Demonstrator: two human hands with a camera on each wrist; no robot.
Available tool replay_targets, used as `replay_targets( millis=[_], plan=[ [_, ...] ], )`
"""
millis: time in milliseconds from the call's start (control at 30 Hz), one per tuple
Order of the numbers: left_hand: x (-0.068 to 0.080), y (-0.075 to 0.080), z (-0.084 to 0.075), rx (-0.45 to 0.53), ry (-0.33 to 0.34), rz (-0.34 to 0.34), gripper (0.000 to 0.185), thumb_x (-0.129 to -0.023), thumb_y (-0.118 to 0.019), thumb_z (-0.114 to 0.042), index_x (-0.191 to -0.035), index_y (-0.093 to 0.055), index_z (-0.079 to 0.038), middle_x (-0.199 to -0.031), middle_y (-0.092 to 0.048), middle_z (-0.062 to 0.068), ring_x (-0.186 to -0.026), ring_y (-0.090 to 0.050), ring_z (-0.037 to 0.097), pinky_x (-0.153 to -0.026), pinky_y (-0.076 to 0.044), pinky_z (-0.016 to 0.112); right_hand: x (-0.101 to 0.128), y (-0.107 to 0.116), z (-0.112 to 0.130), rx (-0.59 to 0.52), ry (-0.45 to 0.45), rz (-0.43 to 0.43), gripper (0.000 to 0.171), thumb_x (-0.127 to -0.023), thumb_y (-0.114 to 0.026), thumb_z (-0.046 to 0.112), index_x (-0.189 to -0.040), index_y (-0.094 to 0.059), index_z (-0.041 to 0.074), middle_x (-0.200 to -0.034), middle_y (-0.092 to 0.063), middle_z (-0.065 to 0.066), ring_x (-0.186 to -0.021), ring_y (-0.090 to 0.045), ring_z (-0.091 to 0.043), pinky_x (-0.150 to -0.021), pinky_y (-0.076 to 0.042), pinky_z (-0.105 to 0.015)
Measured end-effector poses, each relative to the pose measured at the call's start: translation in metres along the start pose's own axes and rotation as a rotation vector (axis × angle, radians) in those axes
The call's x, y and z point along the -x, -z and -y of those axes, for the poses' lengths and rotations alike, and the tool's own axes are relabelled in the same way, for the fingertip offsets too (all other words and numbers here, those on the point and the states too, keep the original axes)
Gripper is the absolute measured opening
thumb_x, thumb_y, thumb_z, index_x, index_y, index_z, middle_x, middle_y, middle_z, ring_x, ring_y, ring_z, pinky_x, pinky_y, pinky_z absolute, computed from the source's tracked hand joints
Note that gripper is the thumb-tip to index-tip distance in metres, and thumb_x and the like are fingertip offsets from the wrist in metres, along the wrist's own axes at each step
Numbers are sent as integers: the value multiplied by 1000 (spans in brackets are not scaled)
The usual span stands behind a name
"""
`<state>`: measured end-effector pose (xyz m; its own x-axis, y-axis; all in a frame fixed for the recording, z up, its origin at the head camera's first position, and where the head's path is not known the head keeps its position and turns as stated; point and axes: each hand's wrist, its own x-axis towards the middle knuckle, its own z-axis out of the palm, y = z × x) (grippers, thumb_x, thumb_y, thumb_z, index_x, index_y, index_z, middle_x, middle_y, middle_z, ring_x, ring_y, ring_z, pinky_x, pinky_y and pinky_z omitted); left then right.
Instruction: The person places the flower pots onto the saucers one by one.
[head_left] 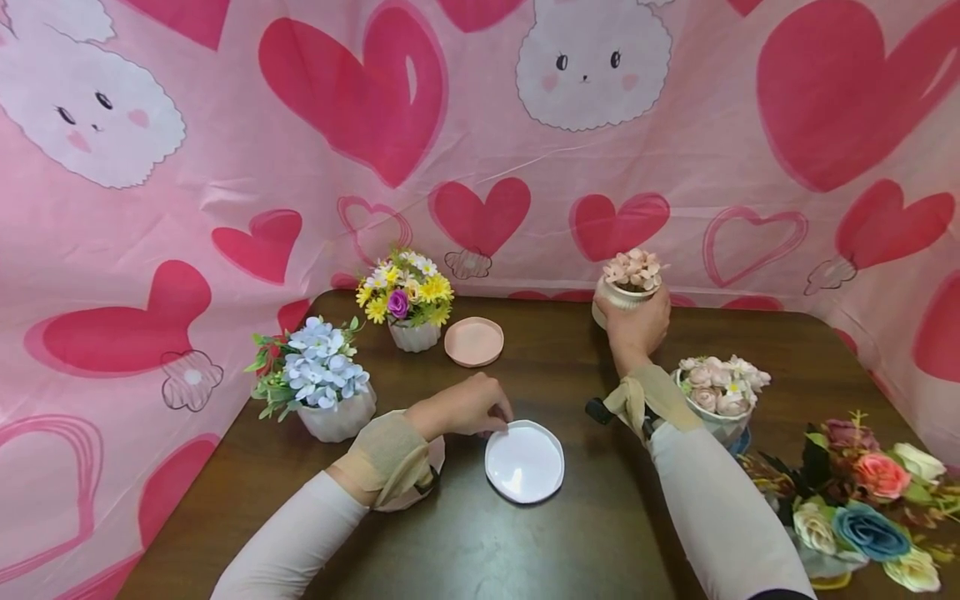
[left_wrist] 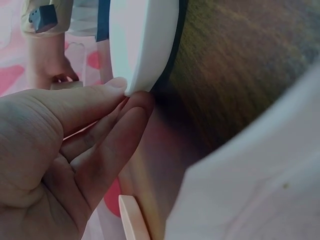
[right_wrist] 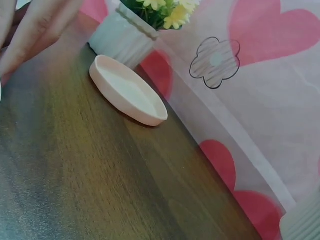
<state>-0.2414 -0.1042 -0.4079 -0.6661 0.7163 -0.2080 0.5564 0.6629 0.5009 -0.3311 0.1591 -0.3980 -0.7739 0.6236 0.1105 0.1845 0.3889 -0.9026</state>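
On table, front centre: white saucer (head_left: 524,461), rim pinched by left hand (head_left: 465,406), thumb and fingertips. Far right: pink-flower pot (head_left: 628,287), right hand (head_left: 637,327) wrapped around it. Risk: top-heavy pot likely tips if tilted; shallow pinch may drop saucer.

Head camera looks down over the table (head_left: 525,542); wrist cameras skim it closely.

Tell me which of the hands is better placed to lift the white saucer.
Left. The left hand already pinches the white saucer at its rim, while the right hand grips the pink-flower pot far back.
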Motion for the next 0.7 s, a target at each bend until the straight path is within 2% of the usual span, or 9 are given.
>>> replay_targets(
  millis=[433, 700],
  plan=[
    [2, 0, -1, 10, 17, -13, 8, -91, -72, -15, -93, -79, -12, -74, -72, -3, -55, -59, 0, -54, -51, 16, 11, 6, -4, 9, 90, -12, 95, -67, -88, 35, -146, -39, 16, -147, -51, -10, -138, -46, -29, -117, -35, -44],
    [6, -1, -1, 22, 34, -17, 7, -90, -73, -14, -92, -79, -11, -71, -71, -3, -53, -59, 1, -54, -51, 16, 22, 7, -7, 20, 125, 15, 94, -67, -89, 35, -146, -40, 16, -146, -52, -9, -137, -47, -30, -116, -36, -47]
  ],
)
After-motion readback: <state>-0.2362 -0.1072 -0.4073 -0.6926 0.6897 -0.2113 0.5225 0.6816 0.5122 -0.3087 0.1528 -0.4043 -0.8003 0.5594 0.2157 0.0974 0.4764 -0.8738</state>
